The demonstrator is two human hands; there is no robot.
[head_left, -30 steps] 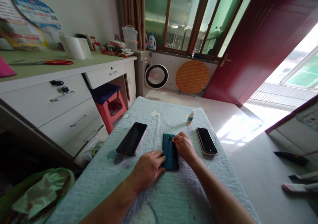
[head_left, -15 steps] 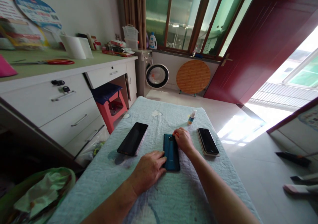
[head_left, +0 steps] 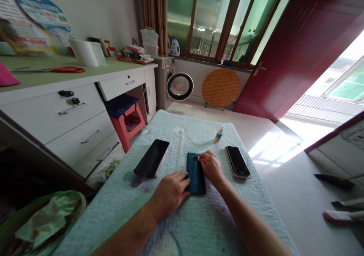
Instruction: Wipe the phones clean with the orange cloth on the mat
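Observation:
A smartphone (head_left: pixel 196 178) with a glossy blue-green back lies back side up on the cloth, its camera block at the far end. My left hand (head_left: pixel 172 191) rests along its left edge, fingertips and thumb holding it against the cloth. My right hand (head_left: pixel 212 165) is closed in a pinch beside the camera block. A small orange thing (head_left: pixel 199 158) shows at its fingertips; its kind I cannot make out. To the left lies a larger black-screened phone (head_left: pixel 153 158). On the right, another phone (head_left: pixel 238 160) lies screen up in a light case.
A small spray bottle (head_left: pixel 218 134) stands near the far right of the cloth-covered table (head_left: pixel 193 125). Left of it are a red stool (head_left: pixel 129 125), a drawer desk (head_left: pixel 82 123) and a green bin (head_left: pixel 81 206). A washing machine (head_left: pixel 165 81) with an open door stands behind.
My right hand has shifted slightly down and towards me along the phone's right edge, with the orange thing still at its fingertips. My left hand and the phones look unmoved.

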